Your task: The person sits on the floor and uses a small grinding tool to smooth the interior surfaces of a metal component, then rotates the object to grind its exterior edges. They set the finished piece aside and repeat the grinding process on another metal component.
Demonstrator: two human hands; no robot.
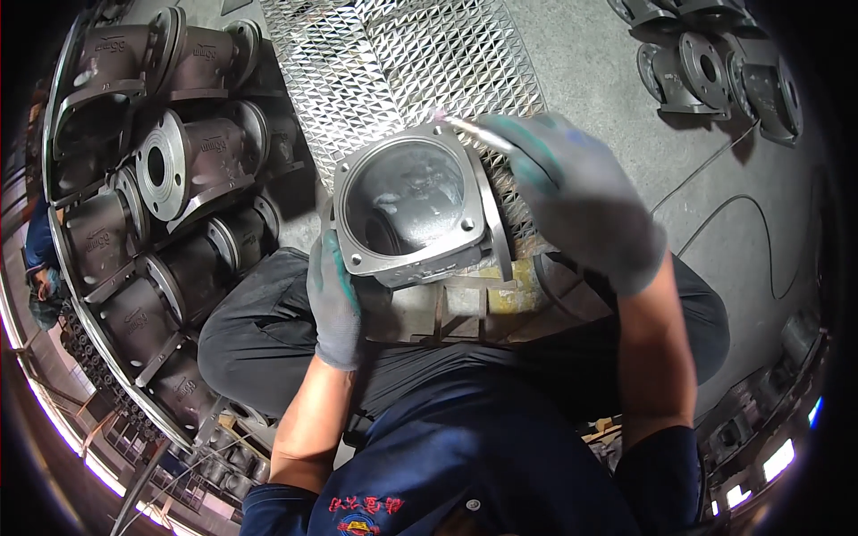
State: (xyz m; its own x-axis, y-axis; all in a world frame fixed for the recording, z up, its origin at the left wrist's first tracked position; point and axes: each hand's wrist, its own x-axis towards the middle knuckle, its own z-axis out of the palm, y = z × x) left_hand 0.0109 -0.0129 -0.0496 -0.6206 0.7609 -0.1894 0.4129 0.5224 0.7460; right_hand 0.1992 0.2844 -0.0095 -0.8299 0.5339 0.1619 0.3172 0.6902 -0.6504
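A grey cast-metal valve body (420, 255) stands between my legs with its square flange tilted up toward me. The flange has a wide round opening and a bolt hole at each corner. My left hand (337, 299), in a grey glove with green patches, grips the casting's left side, its fingertips hidden behind the flange. Over the casting's far right corner, my gloved right hand (572, 188) is closed round a slim, pale, pen-shaped tool (483, 134). The tool's pinkish tip is by the flange's far edge. This hand is slightly blurred.
Several dark flanged castings (210, 161) are stacked close on my left. More grey castings (688, 76) lie at the far right. A textured metal plate (402, 62) covers the floor ahead. A thin dark hose (770, 232) curves over the concrete at right.
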